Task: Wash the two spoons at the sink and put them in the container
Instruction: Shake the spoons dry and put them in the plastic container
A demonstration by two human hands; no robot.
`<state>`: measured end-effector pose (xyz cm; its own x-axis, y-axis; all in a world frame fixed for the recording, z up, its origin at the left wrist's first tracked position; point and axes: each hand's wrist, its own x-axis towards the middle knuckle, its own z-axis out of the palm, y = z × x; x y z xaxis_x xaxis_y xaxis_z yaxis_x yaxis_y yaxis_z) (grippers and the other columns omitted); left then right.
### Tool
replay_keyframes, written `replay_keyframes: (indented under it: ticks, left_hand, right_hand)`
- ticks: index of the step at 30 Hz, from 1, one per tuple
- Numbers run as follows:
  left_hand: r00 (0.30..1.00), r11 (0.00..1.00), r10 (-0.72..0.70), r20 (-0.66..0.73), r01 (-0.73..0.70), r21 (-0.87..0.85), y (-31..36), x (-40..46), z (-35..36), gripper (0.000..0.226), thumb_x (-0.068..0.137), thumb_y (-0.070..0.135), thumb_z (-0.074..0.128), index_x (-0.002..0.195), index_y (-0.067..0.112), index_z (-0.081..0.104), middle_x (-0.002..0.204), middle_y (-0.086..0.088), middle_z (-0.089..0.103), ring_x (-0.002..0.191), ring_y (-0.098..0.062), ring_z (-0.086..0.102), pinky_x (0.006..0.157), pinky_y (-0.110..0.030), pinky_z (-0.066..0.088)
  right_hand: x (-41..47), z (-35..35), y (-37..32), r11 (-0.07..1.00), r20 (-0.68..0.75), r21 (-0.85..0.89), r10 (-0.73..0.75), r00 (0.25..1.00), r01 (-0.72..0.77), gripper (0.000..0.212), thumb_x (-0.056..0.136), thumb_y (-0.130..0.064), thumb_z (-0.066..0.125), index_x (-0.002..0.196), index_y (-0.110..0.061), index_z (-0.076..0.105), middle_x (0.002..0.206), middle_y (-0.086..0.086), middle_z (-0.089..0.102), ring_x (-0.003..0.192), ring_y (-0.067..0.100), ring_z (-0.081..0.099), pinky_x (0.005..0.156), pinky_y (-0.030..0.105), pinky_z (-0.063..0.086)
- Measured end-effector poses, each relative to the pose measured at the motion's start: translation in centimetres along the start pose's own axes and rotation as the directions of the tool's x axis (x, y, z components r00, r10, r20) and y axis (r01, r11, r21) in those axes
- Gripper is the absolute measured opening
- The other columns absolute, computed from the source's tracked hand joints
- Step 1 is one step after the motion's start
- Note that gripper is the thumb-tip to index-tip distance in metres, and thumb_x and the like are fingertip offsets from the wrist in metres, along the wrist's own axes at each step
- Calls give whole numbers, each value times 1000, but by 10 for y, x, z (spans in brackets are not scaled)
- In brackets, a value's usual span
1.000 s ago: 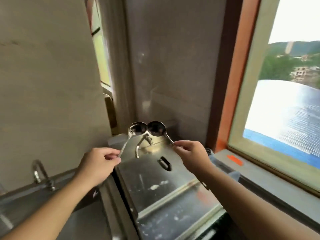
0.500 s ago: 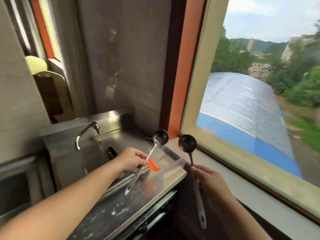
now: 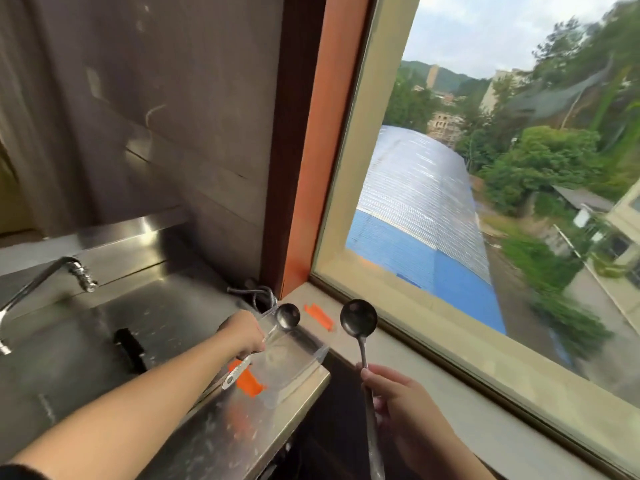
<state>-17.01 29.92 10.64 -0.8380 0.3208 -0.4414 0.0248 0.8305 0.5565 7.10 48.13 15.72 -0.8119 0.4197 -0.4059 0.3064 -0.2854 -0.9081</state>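
two spoons held by the container

one spoon (image 3: pixel 273 332) is pinched by the left hand (image 3: pixel 244 334) and slanted over the clear container (image 3: pixel 294 362), its bowl above the far rim. the other spoon (image 3: pixel 360 327) is held upright right of the container, gripped at the handle by the closed right hand (image 3: pixel 401 400). the container sits on the steel bench (image 3: pixel 221 434).

head view looks down-forward, close over the sink (image 3: pixel 104 327); edges perhaps blurred
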Motion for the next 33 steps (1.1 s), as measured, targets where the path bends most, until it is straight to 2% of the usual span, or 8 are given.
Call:
replay_keyframes:
  ticks: [6, 11, 15, 18, 22, 25, 28, 33]
  left_hand:
    - [999, 978, 30, -15, -27, 207, 2, 42, 18, 25, 82, 20, 69, 104, 12, 76, 104, -4, 77, 97, -23, 73, 86, -32, 59]
    - [999, 973, 53, 7, -53, 225, 6, 59, 35, 25, 86, 8, 56, 99, 10, 77, 99, -11, 77, 78, -28, 72, 72, -30, 59]
    - [993, 910, 107, -46, -80, 406, 7, 67, 45, 23, 92, 8, 55, 108, 8, 71, 116, -14, 70, 109, -32, 66, 89, -34, 54]
    - [985, 863, 162, -65, -109, 493, 6, 68, 50, 28, 88, 3, 55, 110, 10, 70, 119, -13, 68, 111, -32, 66, 92, -36, 54]
    - [948, 823, 290, -132, -176, 540, 3, 58, 46, 19, 90, 6, 55, 103, 10, 68, 113, -13, 69, 105, -34, 67, 85, -40, 54]
    - [906, 888, 359, -225, -257, 382, -3, 46, 36, 16, 89, 22, 58, 97, 20, 71, 102, -4, 72, 96, -27, 67, 80, -35, 52]
    - [899, 946, 299, -318, -324, -26, -12, 15, 27, 14, 83, 36, 66, 84, 28, 76, 75, 9, 73, 75, -10, 68, 72, -26, 52]
    - [978, 810, 206, 4, -168, -561, -22, -58, 24, 39, 86, 52, 68, 84, 14, 78, 73, 0, 75, 62, -10, 65, 61, -29, 54]
  right_hand:
    - [42, 23, -1, 992, 44, 46, 114, 992, -116, 14, 90, -5, 68, 88, -1, 81, 65, 13, 72, 42, 15, 62, 40, 23, 51]
    - [57, 34, 1, 990, 52, 31, 138, 989, -140, 24, 91, 0, 67, 76, -7, 84, 64, 14, 72, 43, 16, 62, 43, 24, 53]
    - [63, 36, -2, 983, 54, 55, 174, 983, -177, 17, 88, 2, 69, 76, 0, 81, 71, 21, 72, 46, 22, 63, 43, 26, 54]
    - [68, 35, -3, 976, 65, 52, 207, 976, -211, 9, 86, 2, 72, 94, 6, 73, 74, 23, 73, 49, 25, 68, 44, 28, 55]
    - [82, 34, -6, 969, 97, -33, 245, 965, -243, 9, 86, -3, 73, 94, -2, 71, 71, 14, 74, 48, 18, 65, 47, 26, 47]
    - [93, 37, -11, 961, 132, -32, 276, 952, -274, 9, 85, -3, 74, 92, -5, 70, 68, 11, 72, 47, 16, 60, 44, 23, 47]
    - [104, 38, -14, 960, 174, -31, 281, 944, -279, 7, 85, -3, 74, 90, -6, 70, 70, 9, 70, 49, 15, 57, 48, 23, 43]
    - [125, 43, -11, 944, 197, -10, 324, 925, -329, 10, 87, -5, 73, 93, -7, 66, 68, 6, 64, 47, 11, 55, 43, 20, 46]
